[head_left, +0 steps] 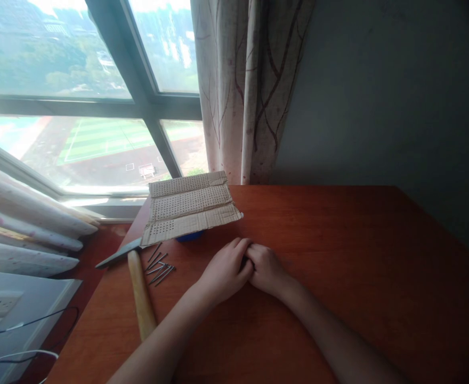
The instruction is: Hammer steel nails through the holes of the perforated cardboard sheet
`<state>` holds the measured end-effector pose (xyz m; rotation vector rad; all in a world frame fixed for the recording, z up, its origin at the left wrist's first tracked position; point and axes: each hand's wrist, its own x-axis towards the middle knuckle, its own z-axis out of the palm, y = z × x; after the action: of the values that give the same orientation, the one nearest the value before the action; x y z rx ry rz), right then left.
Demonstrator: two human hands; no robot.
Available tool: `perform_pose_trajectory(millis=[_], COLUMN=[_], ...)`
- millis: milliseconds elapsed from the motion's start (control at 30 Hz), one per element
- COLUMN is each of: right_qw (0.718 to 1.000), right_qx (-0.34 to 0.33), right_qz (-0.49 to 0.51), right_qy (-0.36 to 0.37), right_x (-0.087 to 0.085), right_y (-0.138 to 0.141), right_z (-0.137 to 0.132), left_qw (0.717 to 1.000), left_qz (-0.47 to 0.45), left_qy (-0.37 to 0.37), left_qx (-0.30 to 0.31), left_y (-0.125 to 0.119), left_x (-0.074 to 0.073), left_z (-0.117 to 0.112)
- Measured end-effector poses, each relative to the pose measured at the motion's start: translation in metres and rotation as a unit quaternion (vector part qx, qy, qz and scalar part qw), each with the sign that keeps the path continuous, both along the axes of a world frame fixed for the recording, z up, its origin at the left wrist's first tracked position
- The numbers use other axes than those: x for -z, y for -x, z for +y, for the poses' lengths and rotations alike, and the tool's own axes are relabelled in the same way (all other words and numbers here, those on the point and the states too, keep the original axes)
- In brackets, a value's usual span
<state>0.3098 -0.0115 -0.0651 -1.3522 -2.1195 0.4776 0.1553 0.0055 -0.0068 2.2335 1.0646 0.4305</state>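
Resting on the table, my left hand (227, 271) and my right hand (268, 269) are clasped together, fingers folded over one another. No object shows in either of them. To their left lie several loose nails (161, 268) in a small heap. Beside the nails is a hammer (140, 293) with a pale wooden handle and a long metal head; my left forearm covers the handle's near end. A creased sheet of cardboard (188, 205) full of small punched holes sits beyond my hands, tilted and raised on a blue object (190, 236) that it mostly hides.
The reddish-brown wooden table (338, 240) runs to a wall (378, 106) on the right. A window (98, 144) and patterned curtains (234, 90) stand behind and to the left. Low on the left are a wall socket (3, 305) and cables (30, 324). The hammer head overhangs the table's left edge.
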Motion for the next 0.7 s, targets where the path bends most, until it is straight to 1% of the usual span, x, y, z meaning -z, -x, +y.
perform_pose_trajectory(millis=[200, 700], right_qw=[1.000, 1.000], right_qx=[-0.002, -0.003], right_qz=[-0.001, 0.004], right_qy=[0.003, 0.006], right_x=[-0.0002, -0.0002], right_y=[0.0007, 0.0002], right_z=[-0.0008, -0.0015], left_qw=[1.000, 1.000], left_qz=[-0.002, -0.010], left_qy=[0.007, 0.011], left_qx=[-0.001, 0.000], left_y=[-0.0002, -0.0006], left_x=[-0.0034, -0.0029], left_z=[-0.0001, -0.0004])
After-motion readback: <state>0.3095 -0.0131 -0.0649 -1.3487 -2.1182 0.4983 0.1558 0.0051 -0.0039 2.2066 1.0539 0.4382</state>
